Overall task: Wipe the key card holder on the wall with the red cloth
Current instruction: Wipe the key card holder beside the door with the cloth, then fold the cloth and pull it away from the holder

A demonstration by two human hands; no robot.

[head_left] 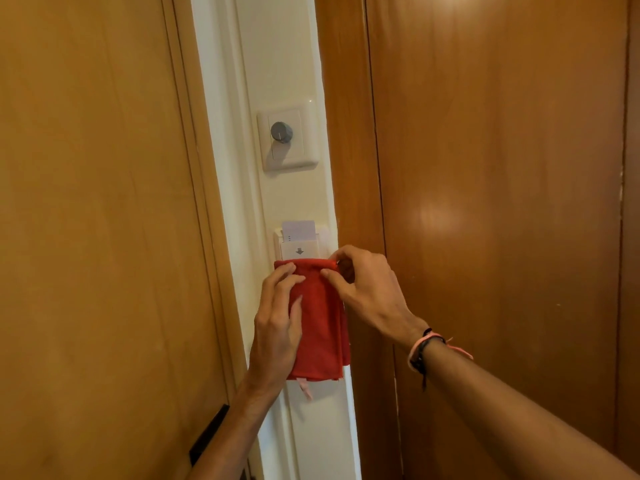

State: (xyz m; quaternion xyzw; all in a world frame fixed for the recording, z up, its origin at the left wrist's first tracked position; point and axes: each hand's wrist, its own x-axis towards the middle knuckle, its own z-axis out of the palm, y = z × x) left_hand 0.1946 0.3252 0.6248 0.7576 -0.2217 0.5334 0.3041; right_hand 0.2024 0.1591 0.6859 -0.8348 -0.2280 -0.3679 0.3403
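Note:
The white key card holder (pixel 298 250) is fixed to the narrow cream wall strip, with a white card (pixel 298 230) standing in its slot and a down arrow on its face. A folded red cloth (pixel 320 323) hangs flat against the wall just below the holder, its top edge covering the holder's lower part. My left hand (pixel 277 327) presses the cloth's left side with fingers spread over it. My right hand (pixel 367 289) pinches the cloth's upper right corner between thumb and fingers.
A white plate with a grey round knob (pixel 281 132) sits on the wall above the holder. Wooden panels flank the strip: a door (pixel 97 237) on the left with a black fitting (pixel 207 434) low down, and a glossy wood panel (pixel 502 202) on the right.

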